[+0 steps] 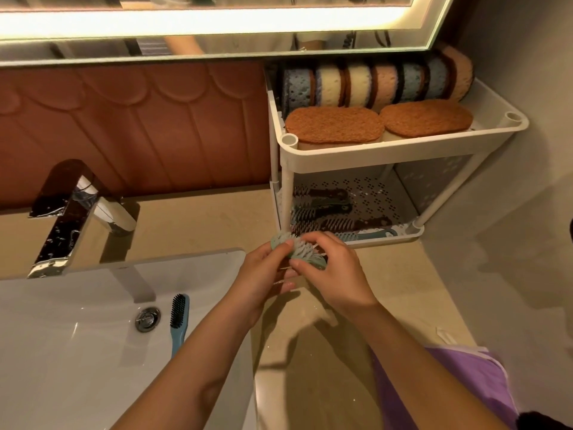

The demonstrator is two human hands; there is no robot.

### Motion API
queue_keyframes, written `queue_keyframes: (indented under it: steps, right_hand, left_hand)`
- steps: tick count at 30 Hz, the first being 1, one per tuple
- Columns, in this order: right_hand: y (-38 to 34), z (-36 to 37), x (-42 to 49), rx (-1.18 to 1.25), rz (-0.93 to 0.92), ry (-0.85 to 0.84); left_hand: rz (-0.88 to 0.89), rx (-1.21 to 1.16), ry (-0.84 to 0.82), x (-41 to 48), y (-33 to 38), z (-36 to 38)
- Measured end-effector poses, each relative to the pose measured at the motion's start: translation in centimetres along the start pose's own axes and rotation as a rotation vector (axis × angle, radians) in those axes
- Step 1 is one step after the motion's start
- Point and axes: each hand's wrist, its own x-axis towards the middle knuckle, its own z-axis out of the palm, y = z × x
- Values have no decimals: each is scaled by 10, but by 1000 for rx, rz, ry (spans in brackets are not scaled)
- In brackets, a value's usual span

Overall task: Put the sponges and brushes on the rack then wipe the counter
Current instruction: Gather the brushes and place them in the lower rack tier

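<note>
My left hand (266, 271) and my right hand (336, 271) both grip a pale green brush (299, 248) with white bristles, just in front of the white two-tier rack (387, 150). Several sponges (372, 85) stand in a row at the back of the top tier, and two brown ones (335, 124) lie flat in front of them. Several dark brushes (325, 209) lie on the lower tier. A blue brush with black bristles (179, 321) lies in the white sink (77, 352).
A chrome faucet (77, 212) stands behind the sink at the left. The beige counter (310, 352) runs under my hands. A purple cloth (459, 383) lies at the counter's right front. A lit mirror (217, 23) hangs above.
</note>
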Motion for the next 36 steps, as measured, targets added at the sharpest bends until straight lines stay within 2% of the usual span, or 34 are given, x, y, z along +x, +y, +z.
queue_keyframes:
  steps: [3, 6, 9, 15, 23, 28, 36]
  right_hand:
    - [5, -9, 6, -30, -8, -17]
    - [14, -23, 18, -94, 19, -12]
    - [28, -34, 37, -171, 55, -3]
    - [59, -45, 85, -323, 166, -29]
    - [83, -50, 137, -403, 146, -143]
    - [98, -50, 148, -371, 182, -211]
    - [106, -49, 153, -279, 239, -232]
  left_hand:
    - [10, 83, 16, 3, 2, -2]
    - [79, 133, 144, 9, 8, 0]
    - [207, 311, 246, 18, 16, 2]
    - [498, 642, 225, 38, 22, 7]
    - [593, 929, 342, 51, 17, 5]
    - [615, 954, 352, 52, 16, 4]
    - [614, 938, 350, 52, 14, 3]
